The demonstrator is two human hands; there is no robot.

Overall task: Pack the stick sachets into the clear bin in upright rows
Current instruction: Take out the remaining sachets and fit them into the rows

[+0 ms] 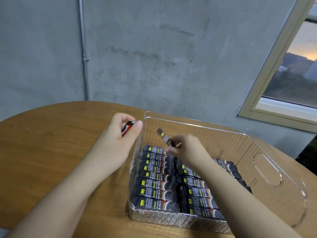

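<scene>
Two bare forearms come up from the lower edge of the head view, one from the lower left corner and one from the lower right. No sleeve, cuff or glove covers either arm as far as the frame shows. The left hand (118, 140) has short, plain fingernails, the thumbnail clearest, with no polish to be seen. The right hand (187, 148) is blurred, so its nails and finer details cannot be made out. Wrists and fingers carry no watch, band or ring.

The clear bin (267, 170) sits on the surface (51, 138), right of centre. Stick sachets (154, 186) lie inside in two side-by-side rows. A window (291, 69) is behind, right.
</scene>
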